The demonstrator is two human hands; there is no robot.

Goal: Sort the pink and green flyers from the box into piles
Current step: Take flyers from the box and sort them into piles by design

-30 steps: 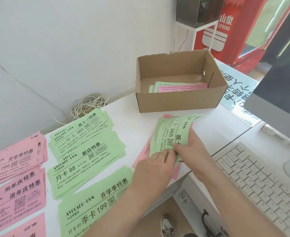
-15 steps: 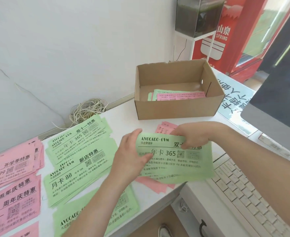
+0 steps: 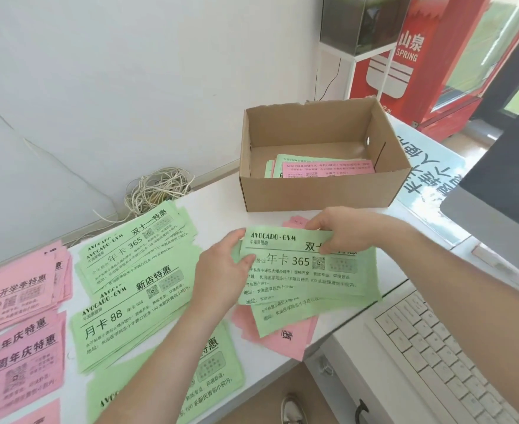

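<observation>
1. Grip: left hand [image 3: 224, 270] pinches the left edge of a green flyer stack [image 3: 307, 270], right hand [image 3: 341, 229] grips its top edge.
2. Stack sits over loose pink flyers [image 3: 282, 336] near the table [image 3: 221, 209] front edge; contact unclear.
3. Box [image 3: 319, 194] behind holds more flyers [image 3: 325, 169]; green piles [image 3: 129, 270], then pink piles [image 3: 16, 301], lie left.

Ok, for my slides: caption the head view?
Left hand and right hand hold green flyers beside sorted piles, cardboard box behind.

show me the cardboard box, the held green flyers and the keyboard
cardboard box [image 3: 319, 191], head view, front wall
held green flyers [image 3: 298, 261], head view, printed face of top sheet
keyboard [image 3: 442, 356], head view, its white keys
</observation>
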